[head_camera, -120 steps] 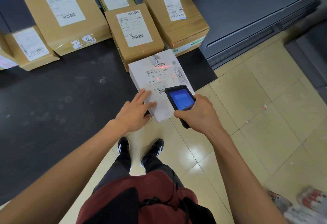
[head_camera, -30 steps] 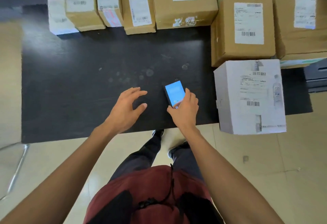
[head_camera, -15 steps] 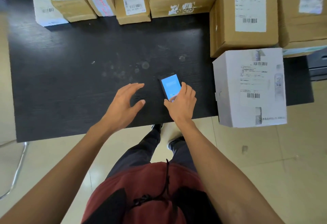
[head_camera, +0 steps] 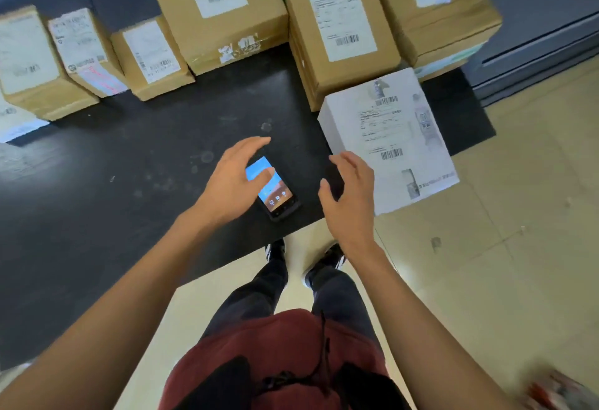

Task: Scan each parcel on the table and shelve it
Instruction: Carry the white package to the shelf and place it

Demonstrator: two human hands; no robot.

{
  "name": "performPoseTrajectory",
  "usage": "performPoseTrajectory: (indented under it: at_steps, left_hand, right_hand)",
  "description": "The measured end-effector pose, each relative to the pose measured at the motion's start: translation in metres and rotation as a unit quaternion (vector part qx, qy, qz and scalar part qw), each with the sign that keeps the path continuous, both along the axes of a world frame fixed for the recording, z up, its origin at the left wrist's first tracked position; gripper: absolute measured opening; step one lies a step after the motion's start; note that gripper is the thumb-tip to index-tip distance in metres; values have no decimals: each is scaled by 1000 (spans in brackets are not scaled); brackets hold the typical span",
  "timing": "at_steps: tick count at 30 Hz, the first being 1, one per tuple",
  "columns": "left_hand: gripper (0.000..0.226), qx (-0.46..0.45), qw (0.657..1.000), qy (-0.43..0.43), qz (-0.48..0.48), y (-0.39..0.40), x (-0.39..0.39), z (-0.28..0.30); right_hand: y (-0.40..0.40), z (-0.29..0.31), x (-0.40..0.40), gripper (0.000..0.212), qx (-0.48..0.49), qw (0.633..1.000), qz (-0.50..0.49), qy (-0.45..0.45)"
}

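The handheld scanner lies flat on the black table near its front edge, its blue screen lit. My left hand hovers over the scanner's left side, fingers spread, holding nothing. My right hand is open between the scanner and the white parcel, close to the parcel's left face. The white parcel overhangs the table's front right corner, label and barcodes facing up. Behind it stands a brown labelled box.
Several more brown labelled boxes line the table's far edge, among them a large box and a small box. A grey shelf unit stands at the right. Tiled floor is below and to the right.
My right hand has let go of the scanner, which now lies on the table, and moved right toward the white parcel. My left hand has shifted over the scanner.
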State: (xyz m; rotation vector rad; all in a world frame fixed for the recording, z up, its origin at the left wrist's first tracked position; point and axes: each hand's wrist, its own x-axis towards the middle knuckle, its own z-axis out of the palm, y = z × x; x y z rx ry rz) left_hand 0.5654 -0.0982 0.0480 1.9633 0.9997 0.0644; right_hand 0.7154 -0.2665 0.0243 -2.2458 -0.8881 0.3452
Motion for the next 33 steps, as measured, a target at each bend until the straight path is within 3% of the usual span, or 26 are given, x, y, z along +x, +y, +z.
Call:
performPoseTrajectory:
  at_steps: [3, 6, 10, 14, 22, 25, 29, 33]
  left_hand:
    - [53, 27, 999, -20, -31, 13, 43, 4]
    - [54, 56, 996, -19, -70, 24, 88, 5]
    - [53, 82, 989, -13, -120, 29, 137, 1]
    - [52, 77, 985, 22, -155, 25, 161, -11]
    - [55, 75, 989, 21, -130, 16, 170, -22]
    - [53, 78, 989, 28, -125, 15, 173, -20]
    - [53, 80, 989, 32, -116, 8, 175, -19]
    - [60, 71, 991, 13, -115, 1, 181, -17]
  right_hand:
    - [-30, 15, 29, 45, 29, 993, -111, 9]
    - [-59, 16, 47, 51, -7, 979, -204, 18]
    - [-84, 2, 54, 72, -48, 960, -266, 75]
    - [-90, -12, 55, 84, -52, 955, -267, 119]
    - [-101, -19, 94, 106, -27, 956, -234, 177]
    - [-107, -18, 118, 106, -19, 958, -207, 196]
    - [-113, -21, 137, 91, 9, 964, -189, 188]
    - [-123, -29, 136, 106, 12, 961, -200, 190]
